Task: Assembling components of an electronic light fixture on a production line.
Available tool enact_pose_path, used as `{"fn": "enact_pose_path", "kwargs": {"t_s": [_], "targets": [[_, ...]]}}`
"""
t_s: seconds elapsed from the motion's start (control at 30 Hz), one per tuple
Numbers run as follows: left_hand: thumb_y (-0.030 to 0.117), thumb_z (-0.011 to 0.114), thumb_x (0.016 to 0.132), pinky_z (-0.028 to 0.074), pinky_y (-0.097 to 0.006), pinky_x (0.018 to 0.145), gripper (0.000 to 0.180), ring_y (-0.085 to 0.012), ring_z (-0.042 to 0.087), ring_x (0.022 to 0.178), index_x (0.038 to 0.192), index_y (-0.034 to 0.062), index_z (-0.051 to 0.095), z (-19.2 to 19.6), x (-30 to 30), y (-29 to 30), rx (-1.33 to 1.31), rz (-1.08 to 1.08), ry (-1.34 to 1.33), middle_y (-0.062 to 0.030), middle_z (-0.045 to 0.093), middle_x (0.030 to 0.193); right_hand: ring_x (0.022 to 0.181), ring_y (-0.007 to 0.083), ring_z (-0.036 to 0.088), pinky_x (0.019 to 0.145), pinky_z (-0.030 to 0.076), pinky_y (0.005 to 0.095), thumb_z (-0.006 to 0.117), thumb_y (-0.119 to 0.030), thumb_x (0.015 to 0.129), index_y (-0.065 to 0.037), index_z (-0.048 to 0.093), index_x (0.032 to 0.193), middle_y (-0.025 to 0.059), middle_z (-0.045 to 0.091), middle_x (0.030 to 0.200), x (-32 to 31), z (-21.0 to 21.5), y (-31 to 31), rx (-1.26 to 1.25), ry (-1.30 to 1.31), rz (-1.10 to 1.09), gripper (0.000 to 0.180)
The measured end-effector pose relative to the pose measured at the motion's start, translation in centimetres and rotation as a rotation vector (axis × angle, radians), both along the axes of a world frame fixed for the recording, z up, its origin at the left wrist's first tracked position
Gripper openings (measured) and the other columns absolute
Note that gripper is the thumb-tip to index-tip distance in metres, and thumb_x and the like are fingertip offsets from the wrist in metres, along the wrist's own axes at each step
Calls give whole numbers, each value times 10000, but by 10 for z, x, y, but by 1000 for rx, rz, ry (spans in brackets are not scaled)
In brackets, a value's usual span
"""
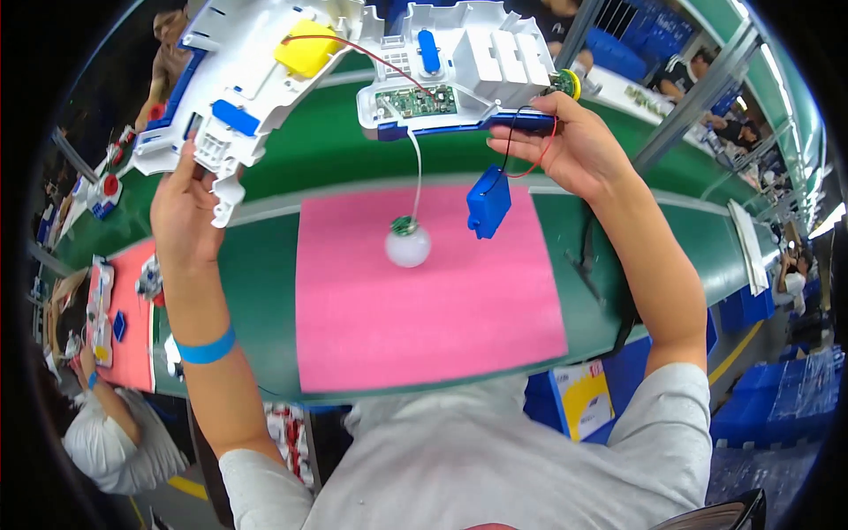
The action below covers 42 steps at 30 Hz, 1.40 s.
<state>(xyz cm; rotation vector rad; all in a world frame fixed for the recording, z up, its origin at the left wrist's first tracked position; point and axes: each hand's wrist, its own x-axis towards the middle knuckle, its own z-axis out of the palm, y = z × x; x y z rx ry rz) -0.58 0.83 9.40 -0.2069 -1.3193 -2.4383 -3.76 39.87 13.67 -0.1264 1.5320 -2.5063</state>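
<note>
My left hand (187, 205) grips the lower edge of a white plastic shell half (256, 62) with blue inserts and a yellow block (306, 49), raised above the table. My right hand (570, 146) holds the other white shell half (459, 66), which carries a green circuit board (415, 102). A red wire (371, 55) runs between the two halves. From the right half a white dome part (407, 245) hangs on a white wire, and a blue box (488, 201) dangles on red and black wires. Both hang over a pink mat (424, 309).
The pink mat lies on a green table (265, 291). A black cable (587, 265) rests right of the mat. At the left a neighbouring person (115, 433) works at a red mat with small parts. Blue crates (777, 397) stand at the right, more people at the back.
</note>
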Motion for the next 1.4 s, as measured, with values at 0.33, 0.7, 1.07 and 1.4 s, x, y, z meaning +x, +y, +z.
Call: {"fn": "enact_pose_path", "kwargs": {"t_s": [0.33, 0.7, 1.07, 1.4], "targets": [[152, 515, 957, 562, -397, 786, 313, -259, 649, 904, 1213, -14, 444, -84, 17, 3, -133, -76, -292, -147, 603, 1073, 920, 356, 628, 861, 547, 485, 400, -61, 906, 112, 389, 1129, 255, 538, 1055, 42, -131, -13, -55, -438, -11, 283], [181, 470, 978, 568, -354, 749, 328, -266, 638, 946, 1241, -7, 414, -128, -37, 80, -199, -151, -514, -163, 564, 1127, 948, 364, 620, 827, 551, 456, 482, -133, 926, 82, 382, 1209, 237, 500, 1147, 27, -185, 29, 71, -550, -117, 369], [178, 455, 985, 554, -371, 759, 397, -255, 619, 974, 1321, -4, 348, -153, -51, 71, -164, -163, -522, -171, 545, 1169, 1013, 305, 542, 856, 449, 399, 739, -199, 701, -122, 524, 1222, 138, 522, 1153, 114, -194, 0, 1422, 873, 28, 569], [136, 474, 974, 552, -362, 789, 316, -236, 630, 971, 1252, -10, 442, -170, -46, 83, -15, -105, -504, -155, 581, 1157, 1130, 307, 476, 949, 403, 410, 746, -218, 713, -147, 489, 1286, 128, 515, 1181, 83, -174, -12, 1519, 776, 466, 632]]}}
